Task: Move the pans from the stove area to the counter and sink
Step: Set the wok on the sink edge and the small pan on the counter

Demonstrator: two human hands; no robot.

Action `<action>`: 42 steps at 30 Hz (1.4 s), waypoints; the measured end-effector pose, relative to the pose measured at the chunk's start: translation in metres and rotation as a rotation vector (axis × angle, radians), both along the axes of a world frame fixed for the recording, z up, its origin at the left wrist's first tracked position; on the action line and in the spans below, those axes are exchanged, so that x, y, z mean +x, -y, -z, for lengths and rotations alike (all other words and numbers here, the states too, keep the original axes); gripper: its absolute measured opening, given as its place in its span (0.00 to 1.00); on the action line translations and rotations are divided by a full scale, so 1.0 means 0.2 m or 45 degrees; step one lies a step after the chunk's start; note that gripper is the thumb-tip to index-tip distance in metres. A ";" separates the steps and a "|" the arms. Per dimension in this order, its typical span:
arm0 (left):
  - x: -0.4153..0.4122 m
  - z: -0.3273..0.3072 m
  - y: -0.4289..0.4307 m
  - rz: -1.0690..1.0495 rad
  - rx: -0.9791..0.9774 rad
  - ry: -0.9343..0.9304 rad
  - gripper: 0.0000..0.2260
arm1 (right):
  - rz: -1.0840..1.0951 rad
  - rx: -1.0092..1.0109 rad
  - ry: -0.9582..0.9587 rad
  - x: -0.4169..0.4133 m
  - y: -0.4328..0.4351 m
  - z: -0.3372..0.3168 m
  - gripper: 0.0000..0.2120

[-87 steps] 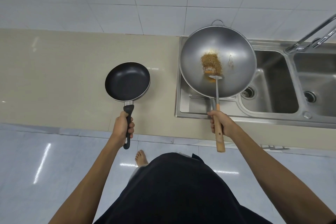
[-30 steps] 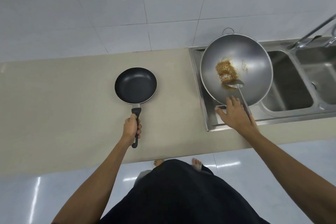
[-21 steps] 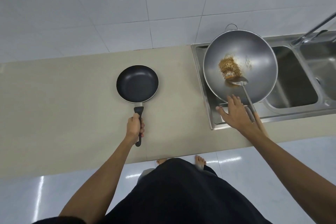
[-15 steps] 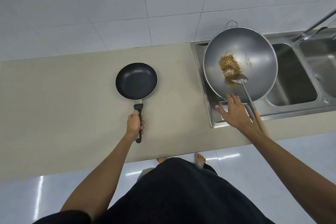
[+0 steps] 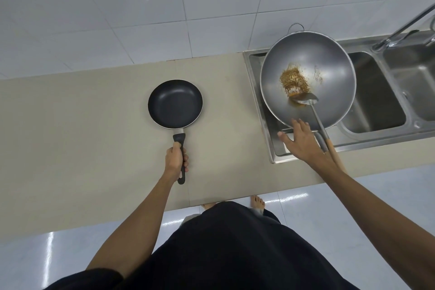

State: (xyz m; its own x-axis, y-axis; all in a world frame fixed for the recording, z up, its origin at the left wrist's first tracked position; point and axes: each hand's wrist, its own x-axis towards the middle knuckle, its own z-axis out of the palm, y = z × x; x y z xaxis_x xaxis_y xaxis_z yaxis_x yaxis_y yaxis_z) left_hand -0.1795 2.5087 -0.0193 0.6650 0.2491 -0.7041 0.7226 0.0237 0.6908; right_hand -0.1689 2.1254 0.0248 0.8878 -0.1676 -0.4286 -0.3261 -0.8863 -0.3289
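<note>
A small black frying pan (image 5: 175, 103) rests on the beige counter (image 5: 82, 125), and my left hand (image 5: 175, 160) is closed around its black handle. A large steel wok (image 5: 329, 70) with brown food residue sits on the sink's left drainboard (image 5: 280, 146). A metal spatula (image 5: 316, 117) with a wooden grip lies inside it, the grip sticking out over the counter edge. My right hand (image 5: 302, 141) hovers flat with fingers spread at the wok's near rim, beside the spatula shaft, holding nothing.
A double-bowl steel sink (image 5: 376, 101) lies right of the wok, with a tap (image 5: 404, 26) at the far right. White wall tiles rise behind the counter. The glossy floor and my bare feet (image 5: 257, 202) show below the counter edge.
My right hand has let go of the spatula and wok and now lies spread open at the wok's near rim. The left hand keeps its grip on the frying pan's handle.
</note>
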 end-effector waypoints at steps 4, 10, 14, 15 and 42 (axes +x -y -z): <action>0.00 -0.01 0.00 0.018 0.158 -0.017 0.13 | 0.007 0.020 -0.012 0.01 -0.01 0.00 0.36; 0.00 -0.12 -0.03 0.332 1.061 0.313 0.23 | 0.088 0.069 0.067 0.02 -0.01 -0.04 0.35; 0.12 -0.26 0.05 0.547 1.234 0.674 0.23 | 0.040 0.031 0.159 0.01 0.09 -0.10 0.31; 0.16 -0.30 0.08 0.627 1.240 0.723 0.24 | 0.027 0.036 0.195 0.01 0.13 -0.12 0.30; 0.14 -0.74 3.19 2.020 1.332 0.946 0.42 | 0.679 -0.017 0.111 -0.86 2.76 -0.46 0.35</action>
State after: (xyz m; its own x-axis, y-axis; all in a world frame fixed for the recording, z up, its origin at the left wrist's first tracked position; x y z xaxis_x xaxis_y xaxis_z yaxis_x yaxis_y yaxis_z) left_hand -0.1525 1.8702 0.1296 0.6944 -0.6737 -0.2527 -0.6654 -0.7349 0.1307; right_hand -0.3411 1.5743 0.1164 0.7103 -0.6095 -0.3521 -0.7038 -0.6097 -0.3645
